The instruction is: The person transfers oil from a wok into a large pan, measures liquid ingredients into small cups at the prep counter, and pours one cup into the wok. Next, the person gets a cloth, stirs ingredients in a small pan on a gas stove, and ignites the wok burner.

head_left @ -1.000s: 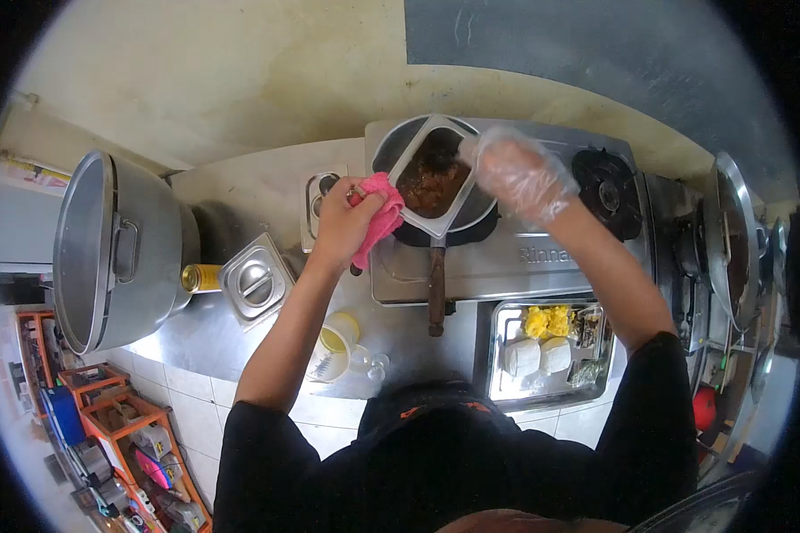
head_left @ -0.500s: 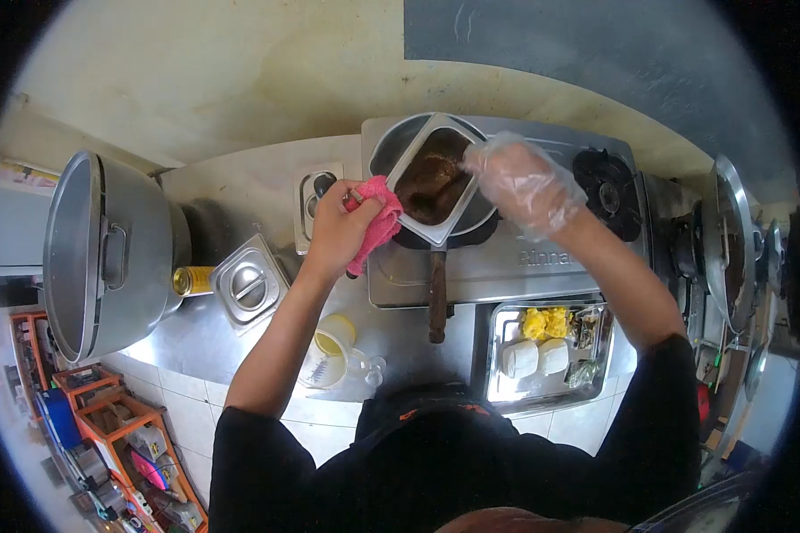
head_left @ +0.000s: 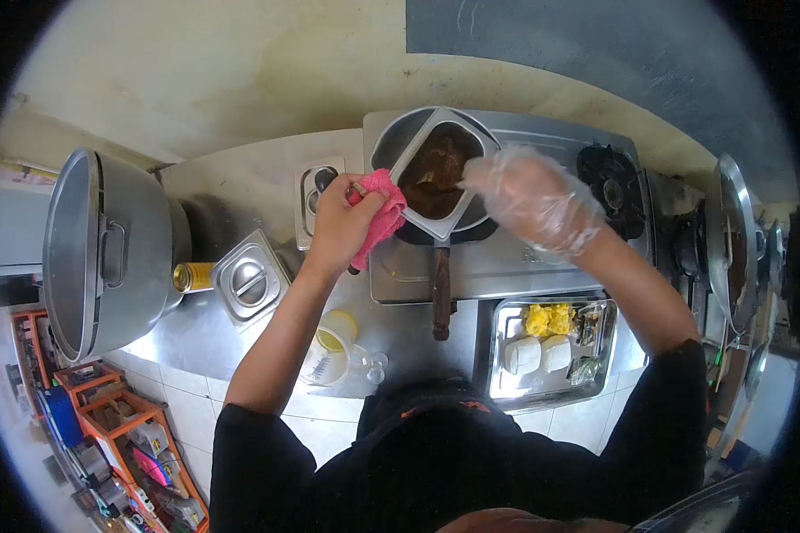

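My left hand (head_left: pixel 340 222) is closed round a pink cloth (head_left: pixel 384 209) at the left edge of a square metal container (head_left: pixel 471 206). Brown sauce (head_left: pixel 431 169) fills part of that container, which rests tilted over a round pot (head_left: pixel 391 138) on the stove. A wooden handle (head_left: pixel 442 293) points toward me from under it. My right hand (head_left: pixel 524 191), in a clear plastic glove, is at the container's right side with its fingers pressed together. What those fingers hold, if anything, is too small to make out.
A metal tray (head_left: pixel 551 393) with yellow and white food sits at the front right. To its left is a plastic jug (head_left: pixel 333 351). A lidded container (head_left: pixel 249 282), a yellow can (head_left: pixel 193 277) and a large pot (head_left: pixel 138 253) stand left. A black burner (head_left: pixel 612 191) lies right.
My right hand has moved a little right and down from the container. The sauce surface looks different, with the solid pieces less visible. My left hand keeps its hold on the cloth.
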The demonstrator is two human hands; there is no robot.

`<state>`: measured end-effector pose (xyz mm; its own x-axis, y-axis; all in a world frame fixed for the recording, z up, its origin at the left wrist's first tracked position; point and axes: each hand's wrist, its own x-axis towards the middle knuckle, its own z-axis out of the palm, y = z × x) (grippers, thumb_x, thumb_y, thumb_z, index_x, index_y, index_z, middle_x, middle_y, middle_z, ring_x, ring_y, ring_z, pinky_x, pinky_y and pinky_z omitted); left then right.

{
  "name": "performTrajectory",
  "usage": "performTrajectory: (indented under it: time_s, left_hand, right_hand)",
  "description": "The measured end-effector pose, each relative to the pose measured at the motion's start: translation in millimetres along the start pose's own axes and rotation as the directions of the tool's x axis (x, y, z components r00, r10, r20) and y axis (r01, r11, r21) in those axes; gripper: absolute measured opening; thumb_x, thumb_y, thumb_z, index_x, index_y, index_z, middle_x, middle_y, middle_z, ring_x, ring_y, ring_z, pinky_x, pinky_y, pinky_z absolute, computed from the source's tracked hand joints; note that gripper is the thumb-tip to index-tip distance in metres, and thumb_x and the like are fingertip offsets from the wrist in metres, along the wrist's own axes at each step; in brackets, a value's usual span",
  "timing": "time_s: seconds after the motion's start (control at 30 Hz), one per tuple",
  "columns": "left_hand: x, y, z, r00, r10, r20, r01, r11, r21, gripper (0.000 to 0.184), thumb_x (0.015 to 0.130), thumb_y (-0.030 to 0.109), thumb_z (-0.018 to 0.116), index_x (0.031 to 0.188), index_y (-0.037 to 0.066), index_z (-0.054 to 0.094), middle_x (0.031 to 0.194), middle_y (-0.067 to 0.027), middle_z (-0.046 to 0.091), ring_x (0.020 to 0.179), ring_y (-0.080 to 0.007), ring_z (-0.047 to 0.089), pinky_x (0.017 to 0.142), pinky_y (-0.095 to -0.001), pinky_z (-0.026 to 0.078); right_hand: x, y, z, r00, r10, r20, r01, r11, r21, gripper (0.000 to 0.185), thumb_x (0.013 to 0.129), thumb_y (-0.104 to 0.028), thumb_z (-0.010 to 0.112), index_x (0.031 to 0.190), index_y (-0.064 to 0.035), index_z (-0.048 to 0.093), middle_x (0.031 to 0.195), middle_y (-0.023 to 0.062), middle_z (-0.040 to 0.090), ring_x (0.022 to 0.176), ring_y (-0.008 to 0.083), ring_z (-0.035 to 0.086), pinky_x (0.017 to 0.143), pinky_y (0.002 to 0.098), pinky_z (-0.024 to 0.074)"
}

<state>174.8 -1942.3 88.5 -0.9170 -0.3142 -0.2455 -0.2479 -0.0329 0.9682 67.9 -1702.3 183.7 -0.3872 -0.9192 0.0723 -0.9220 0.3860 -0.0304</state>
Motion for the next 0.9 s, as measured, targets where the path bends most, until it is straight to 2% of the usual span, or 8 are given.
performTrajectory:
  time_s: [0.13,0.2,0.43,0.5,0.53,0.6,0.83,0.9]
  left_hand:
    - [-5.1,8.0,2.4,1.000,0.009,0.018,-0.008,0.999,-0.043,0.027,0.087,0.011,0.065,0.107,-0.005,0.056,0.090,-0.0117,0.066,0.077,-0.0142,0.065,0.068,-0.0265,0.055]
    - [-5.2,7.6,2.9,1.000,0.030,0.005,-0.030,0.997,-0.067,0.028,0.087,0.010,0.064,0.108,-0.005,0.055,0.090,-0.0117,0.066,0.076,-0.0147,0.066,0.067,-0.0271,0.055]
    - [-7.3,13.0,4.4,0.999,0.013,0.029,-0.010,0.993,-0.120,0.028,0.088,0.010,0.065,0.109,-0.005,0.055,0.091,-0.0120,0.066,0.076,-0.0157,0.066,0.067,-0.0282,0.055]
    - [-7.4,16.6,3.7,0.998,-0.055,0.010,0.056,0.997,-0.060,0.028,0.088,0.010,0.065,0.109,-0.005,0.055,0.091,-0.0120,0.066,0.076,-0.0158,0.066,0.067,-0.0283,0.055]
    - [-8.2,13.2,3.3,0.998,-0.063,0.011,0.063,0.996,-0.059,0.028,0.088,0.010,0.065,0.109,-0.005,0.055,0.091,-0.0120,0.066,0.076,-0.0158,0.066,0.067,-0.0283,0.055]
    - [-6.2,6.7,2.3,1.000,0.001,0.005,-0.001,0.998,-0.063,0.028,0.087,0.010,0.065,0.109,-0.005,0.055,0.091,-0.0119,0.066,0.076,-0.0156,0.065,0.067,-0.0281,0.055]
    - [-8.1,6.4,5.0,1.000,0.007,-0.015,-0.008,0.998,-0.069,0.026,0.087,0.010,0.065,0.107,-0.005,0.056,0.090,-0.0113,0.066,0.076,-0.0144,0.065,0.068,-0.0269,0.054]
    - [-6.4,6.2,4.8,1.000,0.011,-0.016,-0.012,0.999,-0.039,0.027,0.088,0.010,0.065,0.108,-0.005,0.057,0.091,-0.0112,0.066,0.077,-0.0141,0.065,0.068,-0.0265,0.054]
  right_hand:
    - [-0.5,18.3,-1.4,0.983,0.004,-0.181,0.031,0.982,0.186,0.014,0.086,-0.010,0.059,0.097,-0.0051,0.065,0.086,0.0160,0.066,0.073,0.0316,0.065,0.068,0.0413,0.0553]
    - [-0.1,20.8,22.8,0.995,0.065,-0.071,-0.056,0.991,0.118,0.014,0.088,-0.011,0.058,0.097,-0.0044,0.066,0.085,0.0160,0.066,0.073,0.0324,0.065,0.069,0.0419,0.0554]
    - [8.5,38.7,20.6,0.989,0.079,-0.126,-0.085,0.995,-0.043,0.017,0.091,-0.015,0.056,0.099,-0.0043,0.066,0.086,0.0184,0.065,0.080,0.0340,0.065,0.074,0.0419,0.0538]
    - [16.9,32.1,7.4,0.954,0.265,0.137,-0.284,0.949,0.140,0.019,0.093,-0.017,0.054,0.099,-0.0041,0.066,0.089,0.0190,0.065,0.080,0.0337,0.065,0.074,0.0410,0.0546]
    - [14.8,35.1,5.9,0.954,0.265,0.142,-0.285,0.947,0.145,0.019,0.093,-0.017,0.054,0.099,-0.0041,0.066,0.089,0.0190,0.065,0.080,0.0337,0.065,0.074,0.0410,0.0546]
    - [13.4,47.3,3.3,0.988,-0.002,-0.152,0.019,0.994,0.110,0.019,0.092,-0.017,0.055,0.098,-0.0039,0.066,0.090,0.0191,0.066,0.082,0.0328,0.066,0.077,0.0396,0.0553]
    - [20.1,44.5,6.9,0.988,0.124,-0.094,-0.096,0.961,0.259,0.015,0.084,-0.012,0.060,0.095,-0.0054,0.068,0.091,0.0162,0.067,0.086,0.0340,0.065,0.082,0.0408,0.0530]
    - [15.8,44.6,32.1,0.976,0.122,-0.182,-0.092,0.981,0.170,0.016,0.083,-0.011,0.059,0.096,-0.0058,0.068,0.093,0.0153,0.066,0.088,0.0338,0.063,0.085,0.0417,0.0512]
